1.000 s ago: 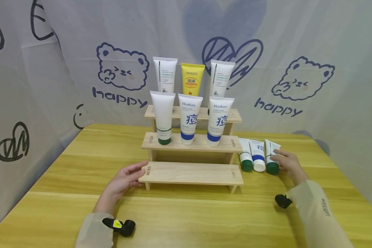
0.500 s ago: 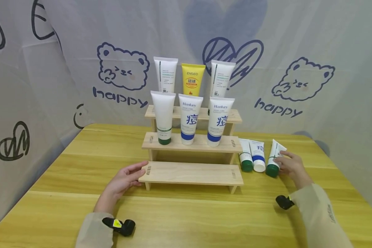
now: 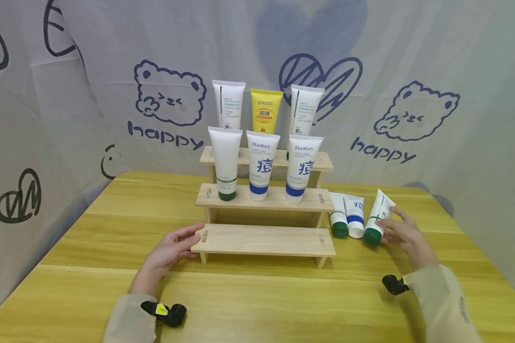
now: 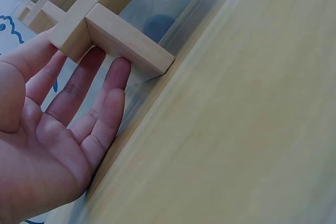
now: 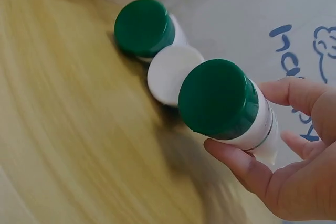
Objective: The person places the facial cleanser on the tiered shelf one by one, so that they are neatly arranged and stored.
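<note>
Our right hand [image 3: 405, 233] has a narrow grip, pinching a white tube [image 3: 379, 214] between thumb and finger just behind its green cap [image 5: 215, 98], so the cap tips down toward us and the crimped end points up and away. We judge that spot well chosen, since the tube is roundest and firmest there and the flat end would bend. Immediately left of this grip, a white-capped tube [image 3: 355, 216] and then another green-capped tube [image 3: 338, 216] lie side by side on the table [image 3: 262, 305], caps toward us, probably laid flat because that keeps them settled. Farther left stands the stepped wooden rack [image 3: 266, 239], and at its opposite end our left hand [image 3: 167, 250] holds the lowest shelf, some fingers tucked underneath and close to the leg, seemingly to keep so light a frame from shifting. Above and beyond both grips, the middle shelf carries a plain-faced tube [image 3: 226, 162] and two blue-banded tubes [image 3: 263, 164], upright on their broad caps, which likely make the steadiest foot. Higher behind them, a yellow tube [image 3: 266, 109] stands between two white ones [image 3: 229, 102], raised by the step so their upper fronts show over the row before them
</note>
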`<control>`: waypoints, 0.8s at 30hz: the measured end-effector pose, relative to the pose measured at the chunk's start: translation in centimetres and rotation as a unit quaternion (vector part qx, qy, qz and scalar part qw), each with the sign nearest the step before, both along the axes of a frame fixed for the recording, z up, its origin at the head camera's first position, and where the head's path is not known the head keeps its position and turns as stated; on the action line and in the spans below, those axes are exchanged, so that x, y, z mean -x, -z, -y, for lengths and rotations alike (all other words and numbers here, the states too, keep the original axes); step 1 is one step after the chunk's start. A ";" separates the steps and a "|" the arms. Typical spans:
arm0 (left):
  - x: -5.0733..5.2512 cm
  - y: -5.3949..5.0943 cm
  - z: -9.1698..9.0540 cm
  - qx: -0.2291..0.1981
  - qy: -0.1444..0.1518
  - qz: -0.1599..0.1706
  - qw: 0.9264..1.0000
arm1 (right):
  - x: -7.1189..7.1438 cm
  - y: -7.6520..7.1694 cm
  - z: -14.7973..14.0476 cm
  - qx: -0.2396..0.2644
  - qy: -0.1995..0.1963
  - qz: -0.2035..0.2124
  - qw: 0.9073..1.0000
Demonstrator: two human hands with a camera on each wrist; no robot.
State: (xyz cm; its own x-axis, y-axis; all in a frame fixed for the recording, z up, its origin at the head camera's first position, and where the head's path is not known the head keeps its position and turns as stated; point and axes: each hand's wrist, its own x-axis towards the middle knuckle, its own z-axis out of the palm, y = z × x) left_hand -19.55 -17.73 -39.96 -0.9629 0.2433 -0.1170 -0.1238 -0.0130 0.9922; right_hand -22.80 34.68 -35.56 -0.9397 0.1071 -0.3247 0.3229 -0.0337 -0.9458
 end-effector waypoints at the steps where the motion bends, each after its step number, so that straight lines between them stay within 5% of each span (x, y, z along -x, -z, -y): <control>1: 0.0 0.0 0.0 0.000 0.000 0.000 1.000 | -0.1 -0.1 0.1 0.004 0.001 -0.005 1.000; 24: -0.1 0.2 0.1 -0.004 0.002 -0.005 1.000 | -2.8 -4.1 3.5 0.059 -0.045 -0.136 0.988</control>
